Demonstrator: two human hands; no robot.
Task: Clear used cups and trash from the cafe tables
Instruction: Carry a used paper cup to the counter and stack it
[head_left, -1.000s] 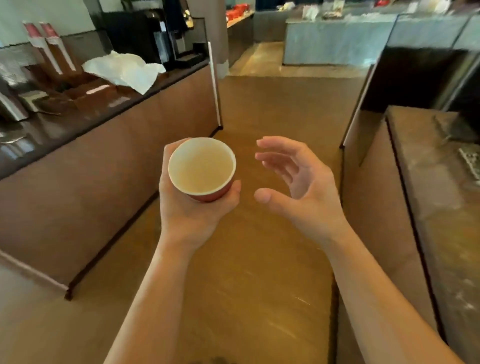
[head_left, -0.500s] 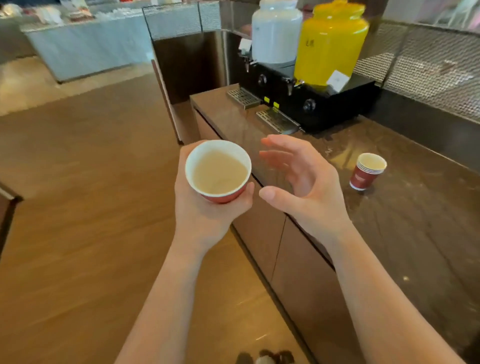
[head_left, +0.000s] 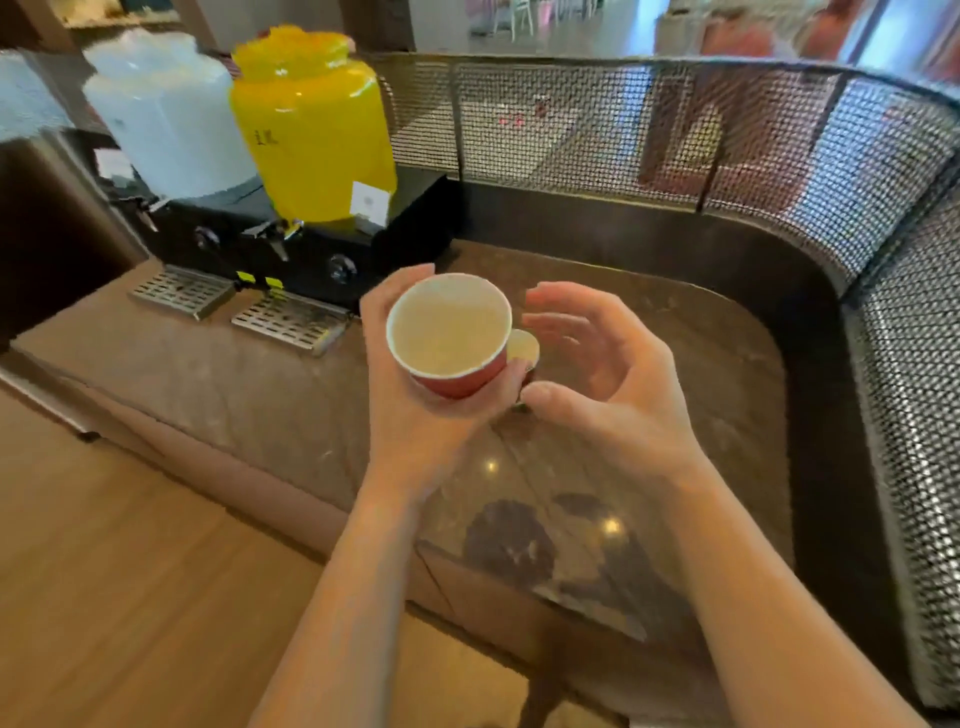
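Moved: since half a sec ago my view has swung onto the counter (head_left: 717, 364); both hands are over it now, and the counter cup (head_left: 523, 347), which stood apart at 3 o'clock of the right hand, now shows between the hands.
White dispenser (head_left: 166, 114): 10 o'clock, far L. Small tag below it, too blurred to read.
Yellow dispenser (head_left: 311, 130): 11 o'clock, beside the white one. Dark marks on its front and a white tag (head_left: 370, 202) low down; neither legible.
Drip trays (head_left: 291, 322): 9 o'clock of the held cup, under the taps.
Left hand (head_left: 410, 405): wrapped round the held cup's wall from beneath, thumb on the near side.
Held cup (head_left: 449, 332): centre of view, upright, red paper w/ white rim, above the counter. No brand visible. Inside pale; can't tell dregs from dry.
Handling: I judge it light, thin-walled and easy to crush. Grip mid-wall, gentle; keep it level in case of liquid.
Counter cup: 3 o'clock of the held cup, mostly hidden behind it, only the rim peeking out. Can't tell if they touch. Prob. same paper type; take it by the side wall.
Right hand (head_left: 613, 374): wide, fingers curved, holding nothing; thumb near the counter cup.
Mesh screen (head_left: 779, 145): 12 to 3 o'clock, wraps the counter's far edge.
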